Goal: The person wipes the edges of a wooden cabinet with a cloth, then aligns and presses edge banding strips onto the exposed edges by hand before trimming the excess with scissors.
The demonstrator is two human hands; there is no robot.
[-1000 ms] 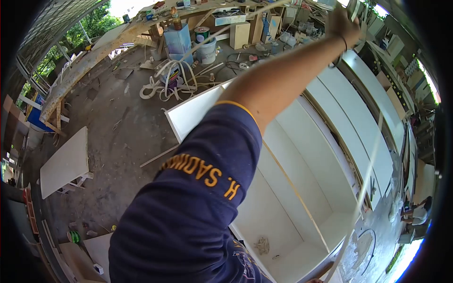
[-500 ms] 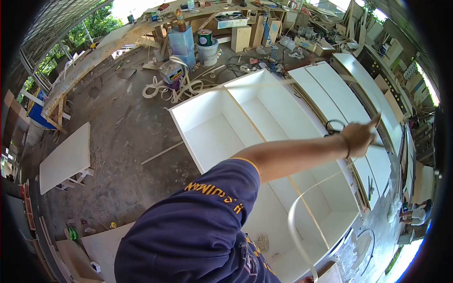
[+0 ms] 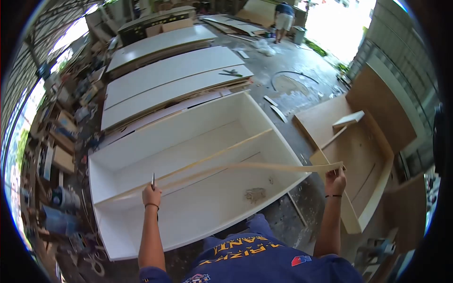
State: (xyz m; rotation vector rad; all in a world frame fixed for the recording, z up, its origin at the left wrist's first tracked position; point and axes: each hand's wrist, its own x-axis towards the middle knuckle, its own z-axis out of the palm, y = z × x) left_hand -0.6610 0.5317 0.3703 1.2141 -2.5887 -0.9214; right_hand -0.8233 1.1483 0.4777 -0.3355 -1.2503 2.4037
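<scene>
Grips narrow — right hand [image 3: 335,178] pinching the strip [image 3: 302,168], left hand [image 3: 151,194] a slim tool [image 3: 153,179]; strip loose above the cabinet [image 3: 188,123] — divider [image 3: 236,145] edge seemingly uncovered yet.

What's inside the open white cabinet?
The cabinet shows a divider, with a crumpled scrap and a smaller bit on the near side. The strip and left hand cover parts; the divider hides some of the far bottom.
</scene>
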